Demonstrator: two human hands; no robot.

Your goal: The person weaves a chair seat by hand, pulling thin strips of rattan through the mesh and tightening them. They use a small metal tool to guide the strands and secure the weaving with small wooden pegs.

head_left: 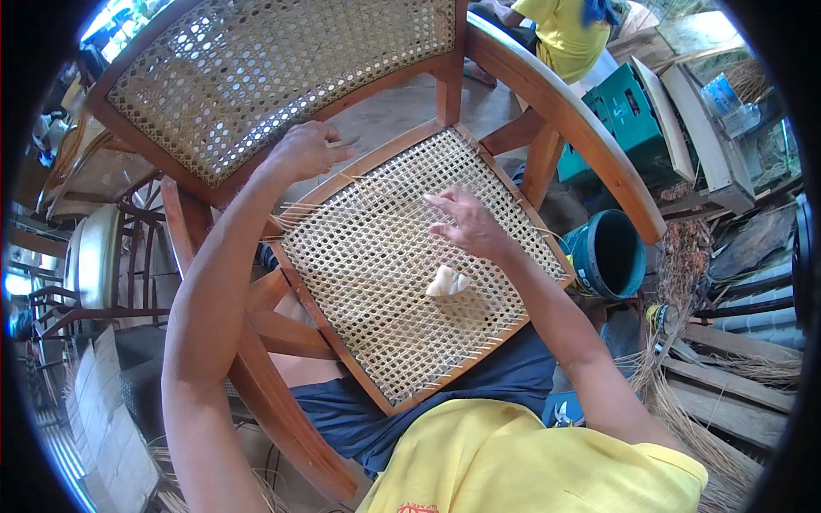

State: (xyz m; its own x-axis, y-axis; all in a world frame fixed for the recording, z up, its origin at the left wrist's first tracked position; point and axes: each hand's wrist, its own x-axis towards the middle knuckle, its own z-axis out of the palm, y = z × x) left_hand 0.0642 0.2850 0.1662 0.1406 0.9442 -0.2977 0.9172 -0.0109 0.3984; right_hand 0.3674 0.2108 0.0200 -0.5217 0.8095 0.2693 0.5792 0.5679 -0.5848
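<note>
A wooden chair with a woven cane seat (385, 256) faces me, its frame edge near my lap. Over the seat's far left rail, my left hand (310, 152) is closed on a small, thin pointed piece (345, 143) whose kind I cannot make out. Loose cane strands stick out by the seat's left corner below that hand. My right hand (466, 224) hovers at or just above the middle of the weave, thumb and forefinger apart, with nothing visible between them. A white lump (446, 282) lies on the cane nearer to me.
The cane backrest (282, 77) rises at the far side, and a curved armrest (590, 111) runs along the right. A dark green bucket (609, 255), a green crate (620, 120) and bundles of loose strands (676, 385) stand at right. Another person in yellow (573, 38) sits behind.
</note>
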